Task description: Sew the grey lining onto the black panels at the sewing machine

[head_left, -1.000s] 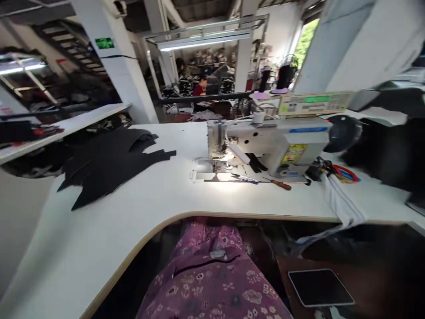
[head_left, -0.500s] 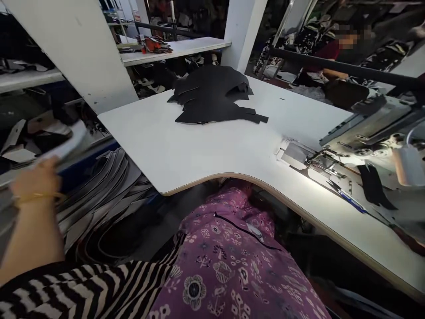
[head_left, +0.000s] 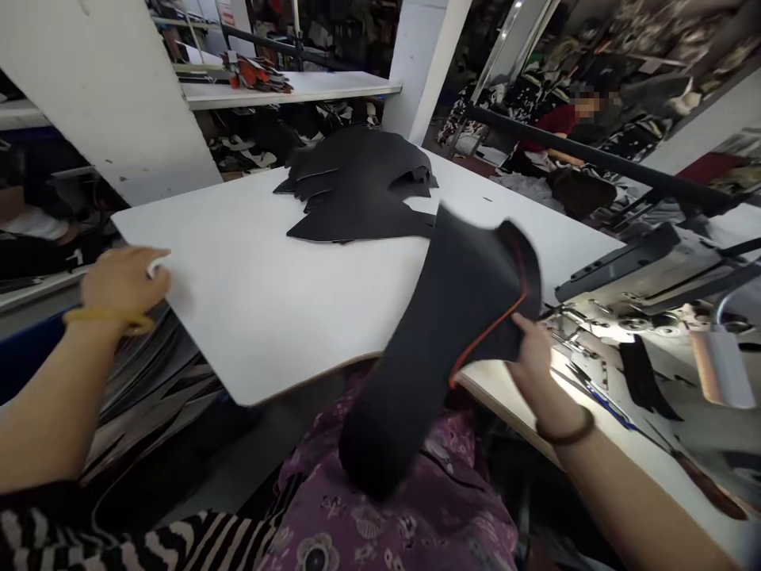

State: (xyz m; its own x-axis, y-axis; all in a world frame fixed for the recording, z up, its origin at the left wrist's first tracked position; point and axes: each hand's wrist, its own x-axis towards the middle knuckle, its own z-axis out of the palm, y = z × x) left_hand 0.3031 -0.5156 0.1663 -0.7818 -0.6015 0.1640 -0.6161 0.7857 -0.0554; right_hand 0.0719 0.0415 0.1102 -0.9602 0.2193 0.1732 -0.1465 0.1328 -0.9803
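Right hand: my grip is closed on the lower right edge of the black piece, thumb on the face turned to me, fingers mostly out of sight behind it.
Black piece: lifted in front of me, tilted, its upper end in front of the surface and its rounded lower end over my purple floral cloth; a bent orange line runs across its right part. The lower end is blurred.
Left hand: well apart from the black piece, near the left edge of the surface, fingers curled towards the thumb. A small white bit shows at the fingertips; I can't tell whether my grip has hold of it.
Surface: white, with a curved front edge.
Black stack: lying on the far part of the surface, behind the black piece from my view.
Sewing machine: at my right, just beyond the right hand.
Beside the machine: black strips, a blue-handled tool and a wooden-handled tool.
Background: a person in dark red, beyond a dark rail.
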